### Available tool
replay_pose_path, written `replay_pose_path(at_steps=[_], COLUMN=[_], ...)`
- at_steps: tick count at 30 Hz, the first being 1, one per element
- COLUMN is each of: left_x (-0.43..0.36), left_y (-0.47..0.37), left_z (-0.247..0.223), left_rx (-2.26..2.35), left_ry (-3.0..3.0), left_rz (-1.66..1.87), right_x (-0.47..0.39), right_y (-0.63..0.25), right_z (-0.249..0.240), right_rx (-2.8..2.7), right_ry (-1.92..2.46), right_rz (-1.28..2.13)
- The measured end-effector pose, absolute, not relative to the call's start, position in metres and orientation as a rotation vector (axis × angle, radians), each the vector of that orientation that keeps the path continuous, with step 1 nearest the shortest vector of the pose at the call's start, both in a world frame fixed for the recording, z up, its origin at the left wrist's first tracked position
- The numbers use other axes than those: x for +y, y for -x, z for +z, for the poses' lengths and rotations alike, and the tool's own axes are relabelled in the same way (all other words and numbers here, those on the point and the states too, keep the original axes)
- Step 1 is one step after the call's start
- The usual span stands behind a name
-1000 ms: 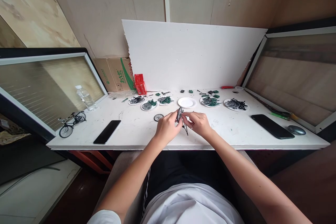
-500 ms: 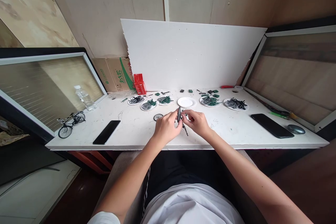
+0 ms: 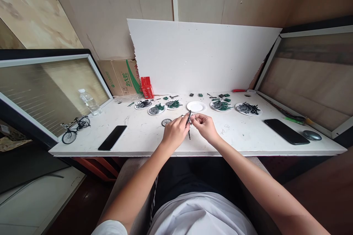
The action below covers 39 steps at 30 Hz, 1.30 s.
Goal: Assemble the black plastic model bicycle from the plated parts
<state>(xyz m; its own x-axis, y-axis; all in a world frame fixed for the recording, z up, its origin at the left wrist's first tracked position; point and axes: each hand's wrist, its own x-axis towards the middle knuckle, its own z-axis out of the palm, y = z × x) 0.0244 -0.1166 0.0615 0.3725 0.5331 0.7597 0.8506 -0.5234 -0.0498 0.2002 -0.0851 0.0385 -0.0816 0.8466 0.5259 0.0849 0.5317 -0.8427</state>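
Observation:
My left hand [image 3: 175, 129] is closed around a dark model bicycle part [image 3: 189, 116], which looks like a wheel with frame pieces seen nearly edge-on. A thin dark rod [image 3: 189, 136] sticks out below the fingers toward me. My right hand [image 3: 204, 126] pinches close against the same part from the right; its fingertips hide whatever is between them. Just left of my left hand, a loose spoked wheel [image 3: 166, 122] lies flat on the white table [image 3: 149, 136]. A whole model bicycle [image 3: 76, 129] stands at the table's left end.
Paper plates with black, grey and green parts line the back, among them one at right [image 3: 260, 111]. A white plate [image 3: 196, 102] sits beyond my hands. Phones [image 3: 112, 138] [image 3: 286, 131], a bottle [image 3: 89, 102], a red box [image 3: 147, 88] and a grey mouse-like object [image 3: 312, 135] flank the work area.
The held part has turned, its wheel now tilting to the right and the rod pointing straighter down. My right hand has shifted slightly left and lower, staying close to the left.

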Motion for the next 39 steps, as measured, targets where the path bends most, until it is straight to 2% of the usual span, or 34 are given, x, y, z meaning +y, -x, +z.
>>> replay_pose_path(at_steps=[3, 5, 7, 12, 17, 22, 33, 39], left_x=[-0.115, -0.114, -0.114, -0.111, -0.093, -0.074, -0.094, -0.099], left_y=[-0.024, -0.024, -0.024, -0.027, -0.037, -0.041, -0.021, -0.028], left_z=[0.06, 0.06, 0.06, 0.059, 0.067, 0.07, 0.058, 0.06], left_rx=[-1.214, -1.235, -1.257, -1.296, -1.287, -1.229, -1.201, -1.391], left_ry=[2.174, 2.17, 2.182, 2.257, 2.398, 2.516, 2.427, 2.359], left_rz=[-0.943, -0.955, -0.99, -1.056, -1.086, -1.061, -1.234, -1.259], right_x=[-0.085, -0.086, -0.087, -0.08, -0.068, -0.059, -0.076, -0.076], right_y=[-0.197, -0.197, -0.199, -0.21, -0.225, -0.233, -0.216, -0.214], right_z=[0.038, 0.038, 0.036, 0.029, 0.027, 0.026, 0.032, 0.032], right_rx=[-1.46, -1.474, -1.555, -1.82, -1.82, -1.758, -1.828, -1.8], right_ry=[0.896, 0.915, 0.914, 0.869, 0.855, 0.817, 0.807, 0.793], right_rz=[0.992, 0.957, 0.719, -0.156, -0.53, -0.603, -0.438, -0.451])
